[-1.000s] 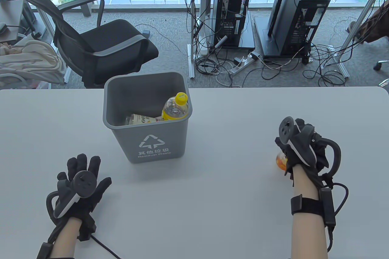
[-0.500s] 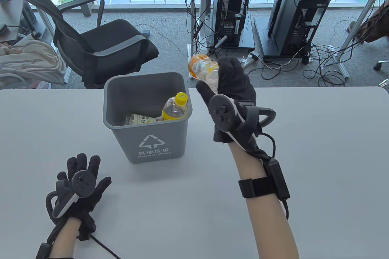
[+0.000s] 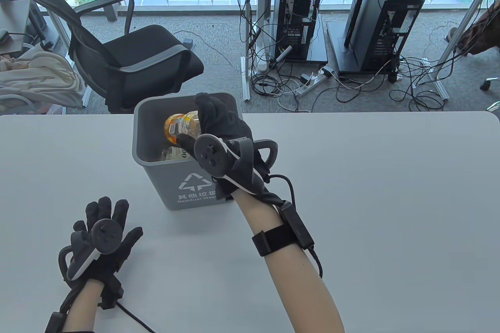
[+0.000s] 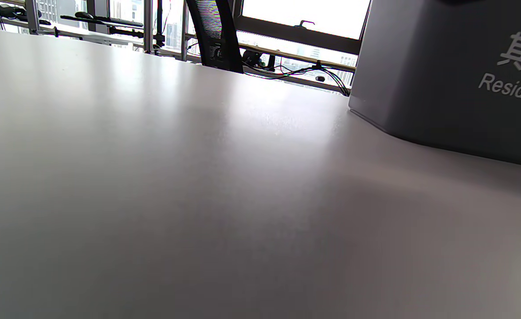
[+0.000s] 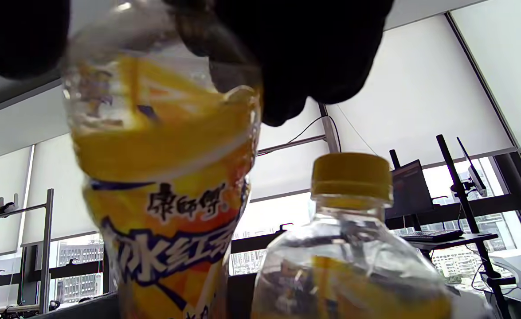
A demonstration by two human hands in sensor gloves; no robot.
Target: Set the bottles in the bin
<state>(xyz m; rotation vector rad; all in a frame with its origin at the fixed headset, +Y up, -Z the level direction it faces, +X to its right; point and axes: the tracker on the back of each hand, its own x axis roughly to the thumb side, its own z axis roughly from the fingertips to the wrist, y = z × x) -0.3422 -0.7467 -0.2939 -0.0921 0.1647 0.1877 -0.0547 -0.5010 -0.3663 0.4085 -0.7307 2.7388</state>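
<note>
A grey bin [image 3: 156, 161] marked "Residual Waste" stands on the table; its wall also shows in the left wrist view [image 4: 446, 75]. My right hand [image 3: 213, 130] grips an orange-labelled bottle [image 3: 180, 126] and holds it over the bin's opening; the right wrist view shows the bottle [image 5: 162, 186] close up under the fingers [image 5: 304, 53]. A yellow-capped bottle [image 5: 353, 248] stands next to it inside the bin. Another bottle [image 3: 174, 153] lies in the bin's bottom. My left hand [image 3: 103, 223] rests flat on the table, fingers spread, holding nothing.
The white table [image 3: 371, 192] stretches right of the bin. A black office chair [image 3: 129, 56] stands beyond the far edge. Computer towers [image 3: 297, 16] and cables lie on the floor behind.
My right hand has lifted the orange bottle from the table's right side, carried it left, and now holds it lower over the bin. My left hand has not moved.
</note>
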